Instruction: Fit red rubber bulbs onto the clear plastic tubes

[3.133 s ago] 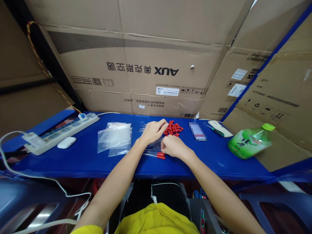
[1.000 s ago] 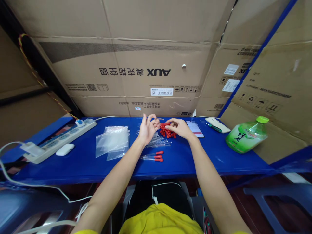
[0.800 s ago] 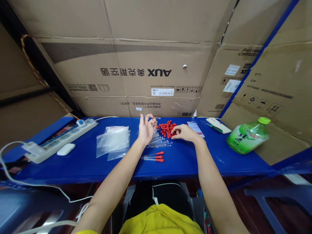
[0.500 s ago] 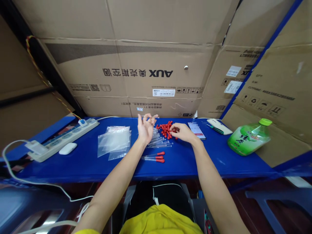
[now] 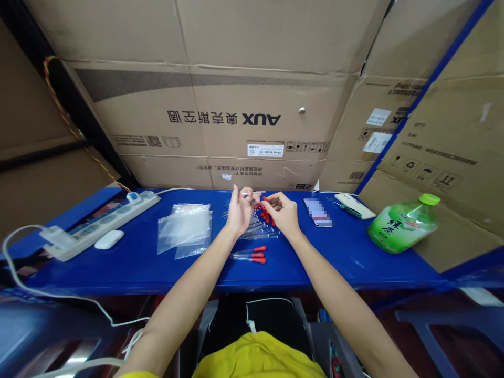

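Note:
My left hand [image 5: 239, 216] is raised over the table, its fingers closed around a thin clear glass dropper tube [image 5: 258, 192] that points right. Close beside it, my right hand [image 5: 286, 214] pinches a small red rubber bulb [image 5: 264, 199] near the tube's end. Whether the two pieces touch, I cannot tell. Beneath my hands lie a pile of red rubber bulbs [image 5: 268, 217], partly hidden by my right hand, and several loose glass tubes [image 5: 258, 231]. Nearer to me rest three droppers [image 5: 258, 255] with red bulbs fitted on their tubes.
Clear plastic bags [image 5: 189, 228] lie left of the tubes on the blue table [image 5: 311, 265]. Farther left are a white case [image 5: 109, 240] and a power strip [image 5: 106, 226]. A phone [image 5: 318, 212], a green pen [image 5: 350, 210] and a green bottle [image 5: 401, 226] sit to the right.
My right hand has moved left from the bulb pile to my left hand, bringing a red bulb up to the glass tube. My left hand has shifted slightly right.

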Motion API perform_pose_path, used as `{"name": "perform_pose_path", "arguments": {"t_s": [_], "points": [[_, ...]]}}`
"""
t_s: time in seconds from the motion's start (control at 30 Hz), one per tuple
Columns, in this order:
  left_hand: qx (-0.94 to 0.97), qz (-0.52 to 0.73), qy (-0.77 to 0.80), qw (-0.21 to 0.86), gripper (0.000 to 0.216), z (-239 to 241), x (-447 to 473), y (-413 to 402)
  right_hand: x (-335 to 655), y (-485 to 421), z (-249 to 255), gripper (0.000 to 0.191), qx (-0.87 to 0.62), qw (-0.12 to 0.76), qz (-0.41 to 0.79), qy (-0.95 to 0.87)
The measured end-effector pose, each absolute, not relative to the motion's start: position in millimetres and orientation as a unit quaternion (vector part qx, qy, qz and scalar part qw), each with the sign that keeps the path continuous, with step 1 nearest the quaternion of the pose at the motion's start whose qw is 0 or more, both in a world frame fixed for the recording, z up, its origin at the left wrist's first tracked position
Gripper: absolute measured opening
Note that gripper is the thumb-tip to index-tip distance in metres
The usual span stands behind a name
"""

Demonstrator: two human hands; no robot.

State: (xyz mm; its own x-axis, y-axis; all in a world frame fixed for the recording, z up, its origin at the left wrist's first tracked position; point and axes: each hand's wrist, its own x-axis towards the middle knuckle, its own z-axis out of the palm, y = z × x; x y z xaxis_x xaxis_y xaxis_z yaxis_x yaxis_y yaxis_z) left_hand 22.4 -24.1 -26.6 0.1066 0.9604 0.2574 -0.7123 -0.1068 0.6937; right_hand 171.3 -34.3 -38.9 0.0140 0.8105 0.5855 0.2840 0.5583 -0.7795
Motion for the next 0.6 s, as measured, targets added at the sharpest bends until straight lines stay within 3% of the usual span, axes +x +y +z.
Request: {"name": "perform_pose_path", "arguments": {"t_s": [0.17, 0.6], "points": [[0.363, 0.640, 0.173, 0.655, 0.040, -26.0, 25.9, -24.6, 170.5, -34.0, -40.9, 0.026, -0.415, 0.607, 0.223, -0.641], [0.360, 0.598, 0.185, 0.692, 0.038, -23.2, 19.2, -22.4, 174.1, -33.6, -41.6, 0.027, -0.413, 0.605, 0.221, -0.644]]}}
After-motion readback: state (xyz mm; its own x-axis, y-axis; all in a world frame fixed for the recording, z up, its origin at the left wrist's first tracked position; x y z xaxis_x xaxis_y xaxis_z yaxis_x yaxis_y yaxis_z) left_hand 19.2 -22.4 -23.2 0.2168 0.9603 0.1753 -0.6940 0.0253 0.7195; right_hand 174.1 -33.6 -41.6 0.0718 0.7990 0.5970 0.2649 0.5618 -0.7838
